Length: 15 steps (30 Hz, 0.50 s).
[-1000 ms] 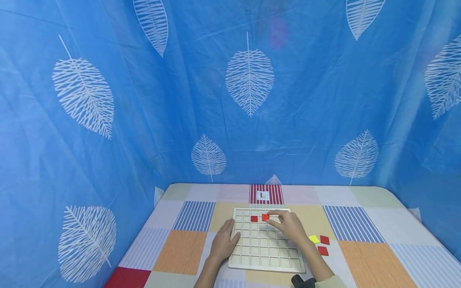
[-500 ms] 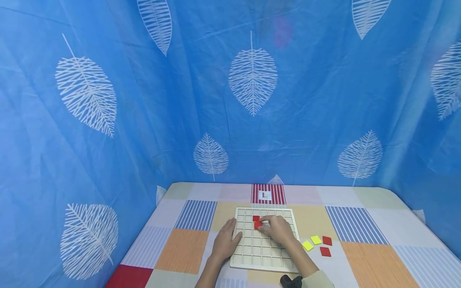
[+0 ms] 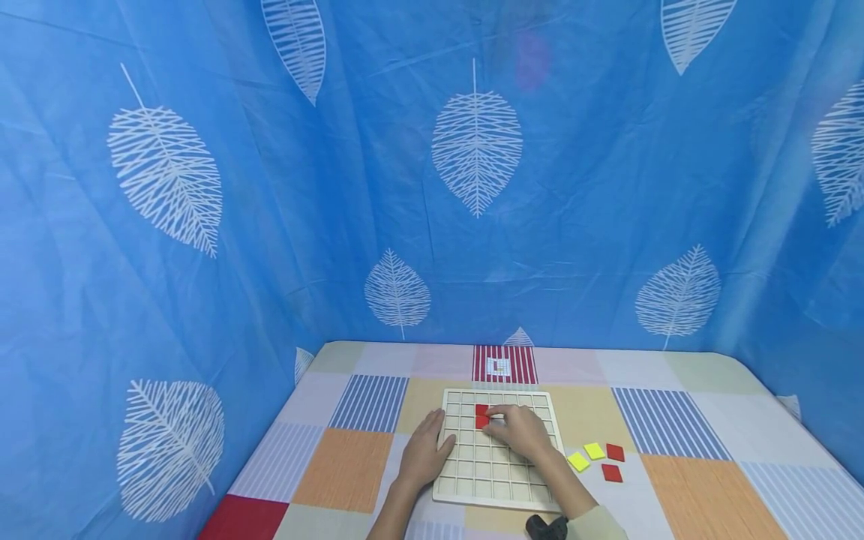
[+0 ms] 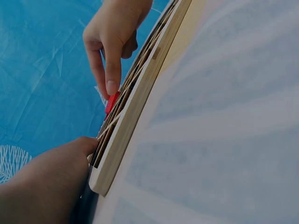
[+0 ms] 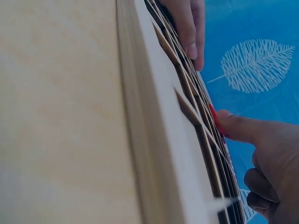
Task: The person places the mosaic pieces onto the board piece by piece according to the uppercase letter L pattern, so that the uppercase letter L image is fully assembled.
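Note:
A pale wooden grid board (image 3: 466,491) lies on the patterned cloth. My right hand (image 3: 523,431) pinches a red square tile (image 3: 482,423) between thumb and index finger, down at a square in the upper left part of the grid. Directly behind it another red square tile (image 3: 481,409) sits in the grid, its right edge near the index fingertip. In the left wrist view the pinched tile (image 4: 111,103) is tipped up against the grid lines. My left hand (image 3: 421,454) rests along the board's left edge, fingers straight, thumb on the rim.
Right of the board lie two yellow tiles (image 3: 594,451) and two loose red tiles (image 3: 612,472). A small grid card (image 3: 498,367) with red and yellow marks lies behind the board. Blue leaf-printed curtains (image 3: 574,187) stand around the table. A black device (image 3: 545,527) sits at my right sleeve.
My right hand has carried the red tile left and toward me, from beside the other red tile to the square just in front of it. My left hand stays on the board's edge.

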{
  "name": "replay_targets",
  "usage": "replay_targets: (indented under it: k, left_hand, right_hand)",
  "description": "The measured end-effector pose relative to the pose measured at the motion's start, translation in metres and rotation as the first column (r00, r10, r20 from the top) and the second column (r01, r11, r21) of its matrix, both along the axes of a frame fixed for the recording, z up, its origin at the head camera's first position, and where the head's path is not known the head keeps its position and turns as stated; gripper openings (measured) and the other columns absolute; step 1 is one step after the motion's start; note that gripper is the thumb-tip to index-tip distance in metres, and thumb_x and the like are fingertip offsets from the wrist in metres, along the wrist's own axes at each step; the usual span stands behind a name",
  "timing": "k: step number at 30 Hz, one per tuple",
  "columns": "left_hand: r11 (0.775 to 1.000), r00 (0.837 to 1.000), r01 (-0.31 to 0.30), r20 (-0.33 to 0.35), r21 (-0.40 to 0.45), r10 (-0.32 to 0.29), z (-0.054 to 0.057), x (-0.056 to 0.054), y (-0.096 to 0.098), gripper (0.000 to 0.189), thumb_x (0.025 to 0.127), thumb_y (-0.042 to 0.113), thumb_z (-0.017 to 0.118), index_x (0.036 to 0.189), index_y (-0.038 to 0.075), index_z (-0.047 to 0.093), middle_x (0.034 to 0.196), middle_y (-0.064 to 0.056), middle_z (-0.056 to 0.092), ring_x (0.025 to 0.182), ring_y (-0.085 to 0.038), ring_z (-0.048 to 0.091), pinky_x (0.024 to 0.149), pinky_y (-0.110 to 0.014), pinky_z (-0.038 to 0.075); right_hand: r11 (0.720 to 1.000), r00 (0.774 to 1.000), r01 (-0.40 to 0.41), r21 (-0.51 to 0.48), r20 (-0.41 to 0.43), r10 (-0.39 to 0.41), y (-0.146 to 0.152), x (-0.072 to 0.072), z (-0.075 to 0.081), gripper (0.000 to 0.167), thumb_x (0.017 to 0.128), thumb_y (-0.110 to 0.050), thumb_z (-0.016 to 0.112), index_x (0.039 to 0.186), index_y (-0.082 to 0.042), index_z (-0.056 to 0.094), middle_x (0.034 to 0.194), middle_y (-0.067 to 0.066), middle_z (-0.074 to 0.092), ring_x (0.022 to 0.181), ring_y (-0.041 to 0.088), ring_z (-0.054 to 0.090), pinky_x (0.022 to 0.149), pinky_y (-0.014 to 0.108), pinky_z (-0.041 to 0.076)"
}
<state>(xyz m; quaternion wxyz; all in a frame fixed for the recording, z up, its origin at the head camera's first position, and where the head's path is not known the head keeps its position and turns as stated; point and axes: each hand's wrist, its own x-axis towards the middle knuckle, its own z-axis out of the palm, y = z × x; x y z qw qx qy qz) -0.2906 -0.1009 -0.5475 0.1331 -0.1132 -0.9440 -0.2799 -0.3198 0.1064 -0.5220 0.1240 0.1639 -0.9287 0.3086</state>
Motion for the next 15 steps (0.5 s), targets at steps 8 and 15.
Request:
replay_targets:
  k: [8, 15]
  left_hand:
    - [1.0, 1.0, 0.007, -0.01, 0.0, -0.007, 0.004, 0.001, -0.002, 0.055, 0.091, 0.031, 0.054, 0.132, -0.004, 0.046, 0.136, -0.018, 0.046, 0.127, -0.033, 0.039, 0.103, -0.046, 0.034]
    - [1.0, 1.0, 0.005, 0.005, -0.003, -0.005, 0.0, 0.0, -0.001, 0.056, 0.091, 0.033, 0.053, 0.133, -0.003, 0.045, 0.136, -0.017, 0.045, 0.128, -0.032, 0.038, 0.104, -0.046, 0.033]
  right_hand:
    - [0.999, 1.0, 0.009, -0.039, 0.0, -0.009, 0.013, 0.002, 0.003, 0.026, 0.078, -0.029, 0.074, 0.101, -0.017, 0.072, 0.045, -0.01, 0.032, 0.044, 0.004, 0.022, 0.04, 0.02, 0.02]
    - [0.998, 0.998, -0.056, -0.018, -0.005, 0.056, 0.011, 0.0, -0.001, 0.023, 0.078, -0.029, 0.073, 0.099, -0.018, 0.073, 0.066, -0.003, 0.062, 0.051, 0.003, 0.038, 0.044, 0.02, 0.034]
